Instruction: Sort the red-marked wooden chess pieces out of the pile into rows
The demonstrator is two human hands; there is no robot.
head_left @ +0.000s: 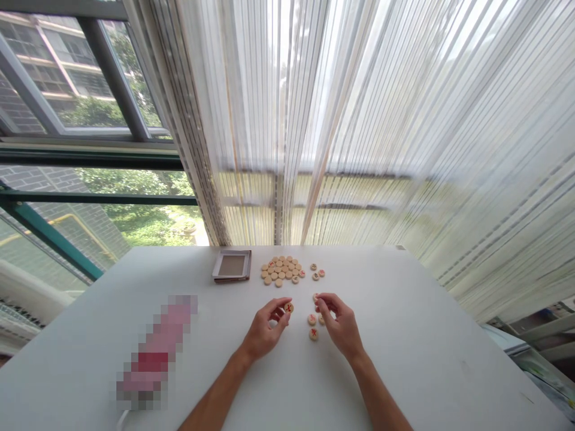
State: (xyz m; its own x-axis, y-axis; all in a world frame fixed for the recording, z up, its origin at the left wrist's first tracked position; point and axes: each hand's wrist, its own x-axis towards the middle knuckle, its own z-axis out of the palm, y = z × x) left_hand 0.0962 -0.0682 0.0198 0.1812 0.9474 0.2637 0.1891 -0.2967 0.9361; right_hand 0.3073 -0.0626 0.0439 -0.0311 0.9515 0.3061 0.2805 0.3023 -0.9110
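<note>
My left hand (266, 328) is closed in a pinch on a round wooden game piece (288, 307) with a red mark, held just above the white table (426, 335). My right hand (339, 322) is curled with its fingertips pinching another wooden piece (316, 297). Between and below the hands lie three loose pieces with red marks (313, 327). Farther back sits a cluster of several wooden pieces (281, 270), mostly face down, with three more pieces (317, 272) just to its right.
A shallow brown box (232, 266) rests left of the cluster near the table's far edge. A blurred pink and red object (155, 353) lies on the left part of the table. Striped curtains (359, 120) and a window (90, 90) stand behind.
</note>
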